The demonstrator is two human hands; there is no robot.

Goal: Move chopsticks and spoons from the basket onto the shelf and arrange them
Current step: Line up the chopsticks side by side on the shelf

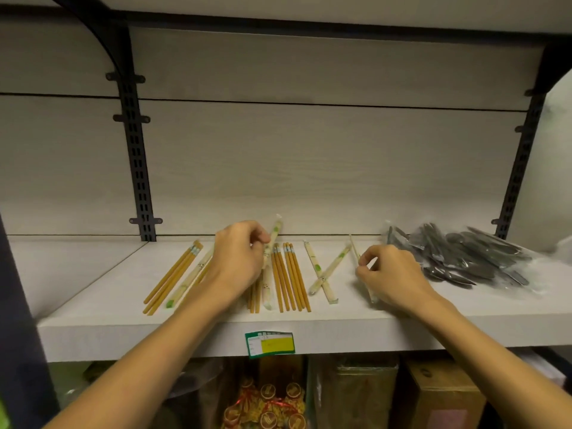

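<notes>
On the white shelf (pixel 93 292) lie several brown chopstick pairs (pixel 291 277) and more brown pairs (pixel 171 278) at the left. My left hand (pixel 238 258) pinches a pale wrapped chopstick pack (pixel 274 235), its far end lifted toward the back wall. My right hand (pixel 390 274) pinches another wrapped pack (pixel 356 250) by its middle. Two wrapped packs (pixel 322 275) lie crossed between my hands. A heap of dark spoons in clear plastic bags (pixel 464 255) sits at the shelf's right end. The basket is not in view.
A green and yellow price label (pixel 270 344) is stuck on the shelf's front edge. Black slotted uprights (pixel 136 150) (pixel 523 156) stand at the back wall. Below the shelf are boxes (pixel 439 394) and gold ornaments (pixel 269 404). Another shelf board hangs overhead.
</notes>
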